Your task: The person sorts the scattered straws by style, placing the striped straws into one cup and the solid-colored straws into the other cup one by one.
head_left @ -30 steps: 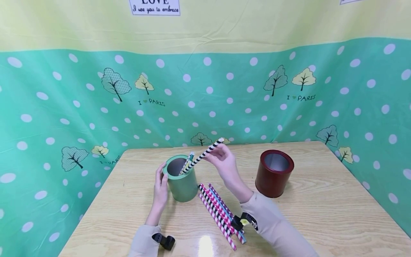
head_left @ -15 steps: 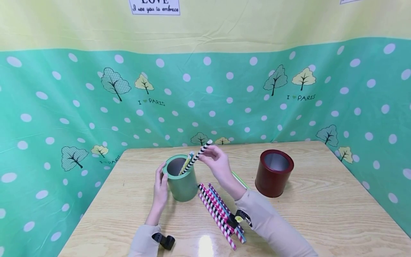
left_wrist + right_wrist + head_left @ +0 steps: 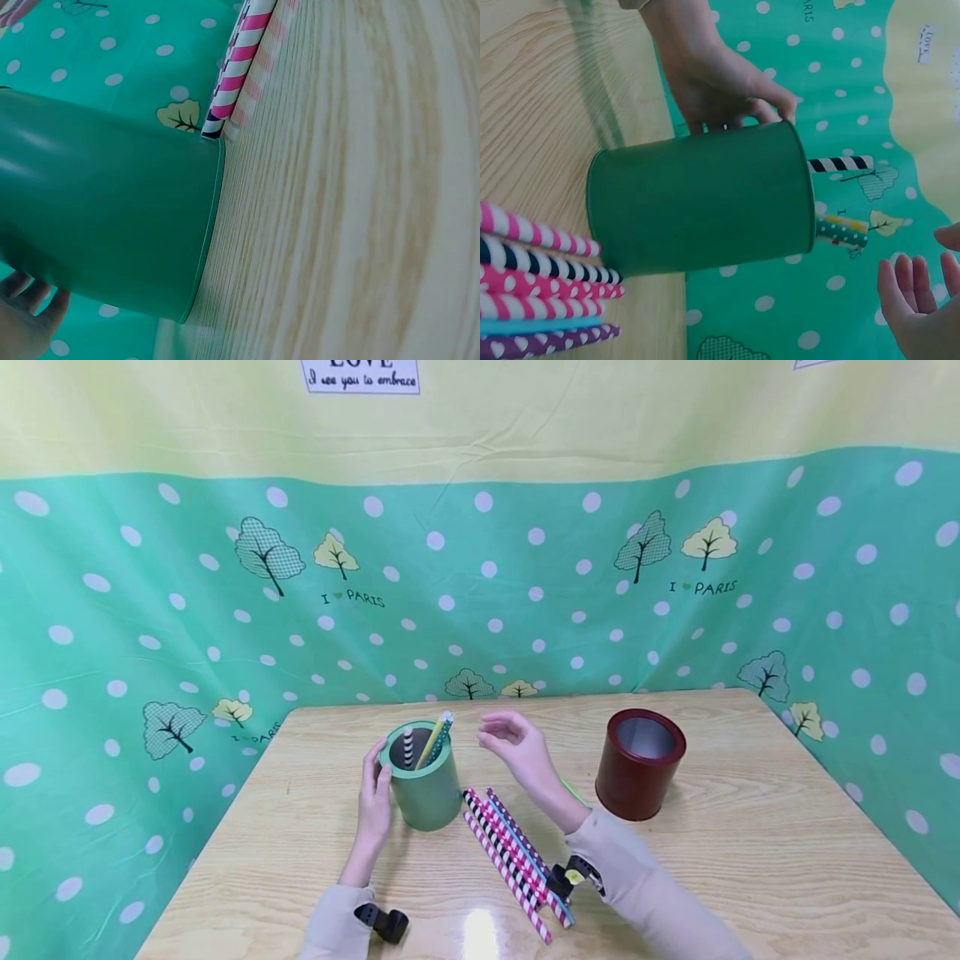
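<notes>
A green cup (image 3: 425,787) stands on the wooden table (image 3: 750,860). My left hand (image 3: 375,781) grips its left side, fingers curved round the wall (image 3: 705,202). Inside it stand a black-and-white striped straw (image 3: 408,747), a yellow straw (image 3: 431,745) and a green dotted one (image 3: 443,731). My right hand (image 3: 504,737) hovers just right of the cup's rim, fingers relaxed and holding nothing. In the right wrist view the striped straw (image 3: 840,163) sticks out of the cup's mouth beside my right fingertips (image 3: 911,296).
Several patterned straws (image 3: 512,853) lie in a bundle on the table in front of the cup, under my right forearm. A green straw (image 3: 574,791) lies behind that wrist. A dark red cup (image 3: 640,766) stands at the right. Dotted green cloth walls in the table.
The black-and-white striped straw slid down from my right hand into the green cup. That hand let go of it and opened; the left hand stayed on the cup.
</notes>
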The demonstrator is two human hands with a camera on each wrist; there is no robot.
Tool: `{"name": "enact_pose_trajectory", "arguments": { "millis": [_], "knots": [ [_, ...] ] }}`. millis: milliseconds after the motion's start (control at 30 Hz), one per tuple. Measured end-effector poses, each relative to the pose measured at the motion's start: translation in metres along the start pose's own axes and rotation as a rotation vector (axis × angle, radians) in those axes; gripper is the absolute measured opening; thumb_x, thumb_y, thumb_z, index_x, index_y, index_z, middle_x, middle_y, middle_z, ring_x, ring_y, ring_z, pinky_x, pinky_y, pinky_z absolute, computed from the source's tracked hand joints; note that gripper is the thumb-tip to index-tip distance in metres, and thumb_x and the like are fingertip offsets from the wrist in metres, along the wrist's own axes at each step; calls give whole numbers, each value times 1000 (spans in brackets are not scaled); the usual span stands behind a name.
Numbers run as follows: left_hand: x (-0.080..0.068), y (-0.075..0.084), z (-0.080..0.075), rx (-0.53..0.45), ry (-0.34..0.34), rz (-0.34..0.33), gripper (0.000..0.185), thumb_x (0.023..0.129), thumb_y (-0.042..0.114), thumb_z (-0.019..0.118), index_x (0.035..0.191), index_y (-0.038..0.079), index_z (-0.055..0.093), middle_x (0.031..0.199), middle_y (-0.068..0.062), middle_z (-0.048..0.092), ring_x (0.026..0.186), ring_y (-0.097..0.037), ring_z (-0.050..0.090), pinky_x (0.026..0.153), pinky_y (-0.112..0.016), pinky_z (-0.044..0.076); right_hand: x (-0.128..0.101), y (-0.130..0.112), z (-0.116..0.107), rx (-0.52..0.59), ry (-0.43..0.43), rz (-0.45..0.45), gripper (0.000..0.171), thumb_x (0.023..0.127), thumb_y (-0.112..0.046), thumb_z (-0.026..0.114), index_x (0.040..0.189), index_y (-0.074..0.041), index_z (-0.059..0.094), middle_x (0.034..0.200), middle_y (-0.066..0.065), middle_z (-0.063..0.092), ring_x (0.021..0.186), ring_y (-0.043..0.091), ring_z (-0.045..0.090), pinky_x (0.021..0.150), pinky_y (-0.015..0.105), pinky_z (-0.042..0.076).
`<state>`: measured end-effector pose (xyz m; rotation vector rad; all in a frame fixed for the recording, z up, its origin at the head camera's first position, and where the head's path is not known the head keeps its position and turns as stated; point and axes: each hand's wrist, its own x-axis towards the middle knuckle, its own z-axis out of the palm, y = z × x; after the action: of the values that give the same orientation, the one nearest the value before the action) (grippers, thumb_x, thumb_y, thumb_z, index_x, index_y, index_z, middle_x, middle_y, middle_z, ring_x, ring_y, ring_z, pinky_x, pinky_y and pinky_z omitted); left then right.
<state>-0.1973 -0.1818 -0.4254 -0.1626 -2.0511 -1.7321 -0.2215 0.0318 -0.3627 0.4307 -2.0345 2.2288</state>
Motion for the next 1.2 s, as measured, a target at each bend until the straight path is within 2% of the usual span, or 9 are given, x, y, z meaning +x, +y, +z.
{"name": "enact_pose_trajectory", "arguments": {
  "millis": [167,300,433,567,733,833,1033,1200],
  "knots": [
    [0,2,0,-1,2,5,39,92,3,33,131,-5,30,133,-23,36,123,-32,32,103,-45,22,-3,7,-11,-87,-25,44,26,77,1,61,103,4,57,95,15,61,87,20,59,78,27,49],
    [0,3,1,-3,4,-5,39,92,3,33,130,-5,30,133,-22,37,123,-31,32,101,-27,25,-4,14,-19,-151,-69,91,25,79,-3,62,103,2,59,95,11,62,87,19,59,78,28,48],
    [0,3,1,-11,2,-2,39,92,2,33,130,-6,30,132,-23,37,123,-32,32,94,-11,25,-6,21,-26,-231,-152,120,25,80,-6,61,103,3,59,96,12,61,89,21,58,78,29,48],
    [0,0,0,-18,-3,4,39,92,2,33,131,-5,30,132,-24,37,123,-33,32,92,-8,25,-9,29,-32,-306,-256,114,25,81,-5,59,104,6,58,97,16,60,88,25,58,76,28,49],
    [3,-11,-1,-33,-5,7,39,93,3,33,131,-3,30,132,-22,38,123,-32,32,93,-10,26,-10,38,-37,-358,-363,86,24,81,-2,58,102,10,57,96,23,59,84,28,58,71,26,50],
    [5,-22,-3,-26,-4,1,39,94,7,34,132,1,31,134,-18,38,124,-28,32,98,-18,26,-10,44,-40,-399,-421,86,23,80,0,57,101,9,57,96,25,58,82,26,58,70,25,49],
    [6,-32,-3,-11,2,14,39,95,15,35,133,6,32,134,-16,38,124,-26,32,103,-44,22,-11,56,-44,-502,-498,81,22,78,2,58,100,6,59,92,18,60,81,22,58,70,22,48],
    [6,-32,-3,-16,-1,12,40,95,18,35,133,7,32,135,-15,38,124,-26,32,103,-45,22,-14,65,-47,-537,-548,95,22,78,3,59,99,6,58,92,16,59,81,23,57,67,24,48]
  ]
}}
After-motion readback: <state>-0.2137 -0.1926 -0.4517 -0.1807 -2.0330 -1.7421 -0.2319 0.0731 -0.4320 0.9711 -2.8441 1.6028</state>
